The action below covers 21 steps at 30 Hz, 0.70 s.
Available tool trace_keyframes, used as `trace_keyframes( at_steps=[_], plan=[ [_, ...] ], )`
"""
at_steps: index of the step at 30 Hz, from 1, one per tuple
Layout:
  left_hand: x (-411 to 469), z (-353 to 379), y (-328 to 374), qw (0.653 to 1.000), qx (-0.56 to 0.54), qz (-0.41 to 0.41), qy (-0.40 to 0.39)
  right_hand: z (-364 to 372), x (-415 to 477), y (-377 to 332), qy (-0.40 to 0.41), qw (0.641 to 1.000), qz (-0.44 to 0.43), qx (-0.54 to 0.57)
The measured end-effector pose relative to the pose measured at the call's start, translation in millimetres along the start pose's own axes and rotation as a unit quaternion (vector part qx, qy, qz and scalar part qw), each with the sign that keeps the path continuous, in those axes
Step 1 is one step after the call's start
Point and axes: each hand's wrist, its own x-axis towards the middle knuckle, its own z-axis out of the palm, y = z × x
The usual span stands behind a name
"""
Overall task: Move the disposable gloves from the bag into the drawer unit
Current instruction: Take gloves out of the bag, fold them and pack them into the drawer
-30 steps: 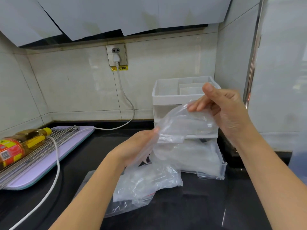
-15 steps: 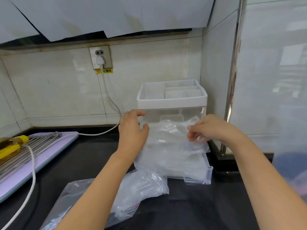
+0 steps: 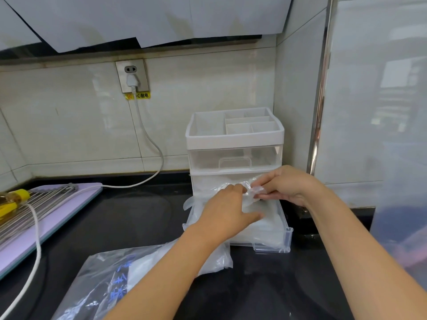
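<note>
A clear drawer unit (image 3: pixel 234 144) with a white divided top tray stands in the counter's back right corner. Its bottom drawer (image 3: pixel 272 241) is pulled out and holds thin clear disposable gloves (image 3: pixel 263 229). Over that drawer, my right hand (image 3: pixel 286 187) pinches a crumpled clear glove (image 3: pixel 250 192). My left hand (image 3: pixel 225 210) is on the same plastic, fingers reaching to the glove and palm lying over the drawer's contents. The clear bag (image 3: pixel 120 276) with blue print lies flat on the black counter at the front, partly under my left forearm.
A lilac board (image 3: pixel 57 215) with a metal rack and a yellow-capped oil bottle (image 3: pixel 11 202) sits at the left. A white cable (image 3: pixel 34 245) runs from the wall socket (image 3: pixel 132 76) across the counter. A glass panel with a metal edge (image 3: pixel 320 93) stands to the right.
Both hands have come down with the glove from in front of the unit's top to the pulled-out bottom drawer. The view has shifted right and down.
</note>
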Motion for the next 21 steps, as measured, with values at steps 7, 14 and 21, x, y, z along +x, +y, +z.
trace_keyframes(
  at_steps=[7, 14, 21],
  plan=[
    [10.0, 11.6, -1.8, 0.995, 0.041, -0.005, 0.094, -4.4, -5.0, -7.1, 0.009, 0.997, 0.014, 0.076],
    [13.8, -1.8, -14.3, 0.993, 0.097, 0.052, -0.045, 7.7, -7.6, -5.4, 0.039, 0.954, 0.024, -0.297],
    [13.5, -6.5, -16.6, 0.986, -0.059, -0.024, -0.152, 27.5, -7.7, -0.5, 0.006, 0.855, 0.04, -0.516]
  ],
)
